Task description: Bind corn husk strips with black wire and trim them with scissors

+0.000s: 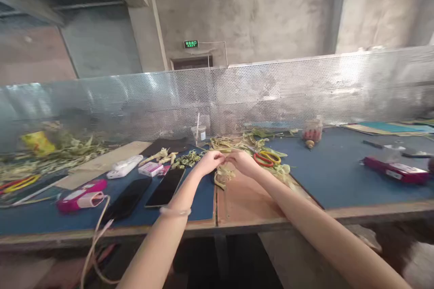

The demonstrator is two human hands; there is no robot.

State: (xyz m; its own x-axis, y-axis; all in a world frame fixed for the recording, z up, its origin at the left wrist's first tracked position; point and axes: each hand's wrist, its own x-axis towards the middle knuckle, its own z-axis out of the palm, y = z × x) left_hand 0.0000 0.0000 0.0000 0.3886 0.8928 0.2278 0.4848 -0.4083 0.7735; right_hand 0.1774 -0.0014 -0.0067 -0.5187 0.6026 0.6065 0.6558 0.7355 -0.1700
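Both my arms reach out over a blue-topped table point(339, 176). My left hand point(210, 161) and my right hand point(243, 162) meet at the middle, fingers pinched together on pale yellow-green leaf strips point(224, 174) that hang down in loops onto a brown board point(244, 203). A thin bangle circles my left wrist. Behind my hands lies a loose heap of the same strips point(237, 143), with red and yellow scissors point(266, 158) resting on it. Several small woven pieces point(186, 159) lie just left of my left hand.
Two dark phones point(149, 192) lie at the left front, with a pink power bank point(81, 196), a white device point(124, 166) and a small pink box point(151, 169). A plastic cup with a straw point(199, 133) stands at the back. A perforated metal screen point(305, 90) borders the table's far side. A magenta case point(395, 170) lies right.
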